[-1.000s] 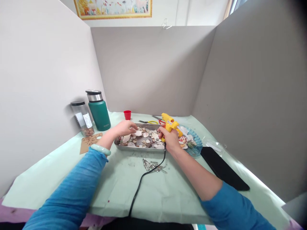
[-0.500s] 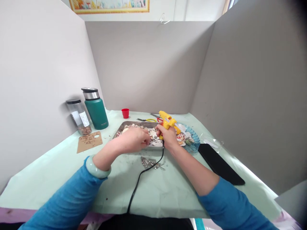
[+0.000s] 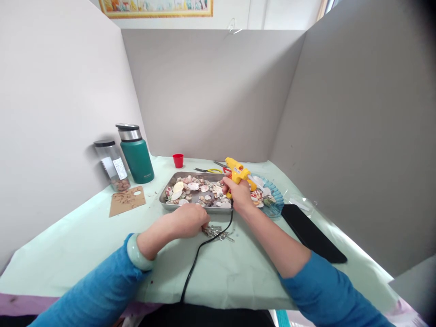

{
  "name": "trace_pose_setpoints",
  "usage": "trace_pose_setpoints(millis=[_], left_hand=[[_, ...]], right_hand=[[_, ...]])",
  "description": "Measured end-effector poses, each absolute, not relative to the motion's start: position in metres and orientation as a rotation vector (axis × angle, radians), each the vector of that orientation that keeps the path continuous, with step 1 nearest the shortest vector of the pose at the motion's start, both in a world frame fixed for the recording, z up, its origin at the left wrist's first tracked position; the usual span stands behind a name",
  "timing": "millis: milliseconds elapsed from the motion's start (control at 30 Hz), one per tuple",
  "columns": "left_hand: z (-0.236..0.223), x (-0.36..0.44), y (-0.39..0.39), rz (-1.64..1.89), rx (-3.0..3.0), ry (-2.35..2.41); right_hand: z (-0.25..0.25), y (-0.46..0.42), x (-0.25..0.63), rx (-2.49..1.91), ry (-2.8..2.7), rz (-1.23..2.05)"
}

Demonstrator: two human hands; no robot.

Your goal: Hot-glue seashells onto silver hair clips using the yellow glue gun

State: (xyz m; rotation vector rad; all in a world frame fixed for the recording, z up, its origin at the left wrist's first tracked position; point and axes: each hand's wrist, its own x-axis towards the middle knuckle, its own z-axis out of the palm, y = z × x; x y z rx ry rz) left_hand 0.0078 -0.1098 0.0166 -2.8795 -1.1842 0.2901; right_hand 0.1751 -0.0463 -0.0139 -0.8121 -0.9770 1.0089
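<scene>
From my remote seat, watching through the head camera, I take the steel tray's middle as the centre of a clock. The yellow glue gun (image 3: 236, 175) is at 2 o'clock, held aloft and tilted by the tray's right end. The right hand (image 3: 241, 196) is wrapped firmly around its handle. A pale stick pokes from the gun's 4 o'clock end; the marking on its body is too small for me to read.

A black cord (image 3: 198, 254) drops from the handle and curves past a pile of small silvery metal clips (image 3: 215, 230) at 5 o'clock, then runs to the table edge at 6. The left hand (image 3: 188, 221), also at 6 o'clock, is curled down at the pile's left side. Its fingertips are hidden, so I cannot tell whether they pinch a clip. A pale bangle (image 3: 139, 255) circles that wrist.

The steel tray (image 3: 218, 210) holds many seashells (image 3: 193, 186), white, cream and brownish. More shells lie in a blue scalloped dish (image 3: 277, 195) at 3 o'clock. A flat black slab (image 3: 313, 234) lies at 4.

A red cup (image 3: 178, 161) stands at 11 o'clock, and yellow-handled pliers or scissors (image 3: 214, 171) lie at 1. At 10 stands a green flask (image 3: 137, 161) with lettering near its base, too faint to read. Beside it, a dark-lidded clear jar (image 3: 114, 165) carries a white printed label, illegible from here. A brown card (image 3: 126, 202) lies at 9.
</scene>
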Motion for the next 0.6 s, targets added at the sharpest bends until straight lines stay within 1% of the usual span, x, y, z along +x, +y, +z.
trace_pose_setpoints(millis=[267, 400, 467, 600], left_hand=[[0.03, -0.001, -0.115, 0.065, -3.05, -1.208], [0.041, -0.009, -0.113, -0.108, -3.111, -1.344], [0.055, -0.012, -0.111, -0.292, -3.125, -1.473], [0.083, -0.011, -0.095, -0.911, -3.181, -1.783]], right_hand=[[-0.01, -0.05, 0.174, -0.825, -0.984, 0.998], [-0.011, -0.049, 0.174, -0.824, -0.995, 1.0], [-0.012, -0.048, 0.174, -0.82, -1.008, 1.002], [-0.014, -0.047, 0.174, -0.818, -1.02, 1.015]])
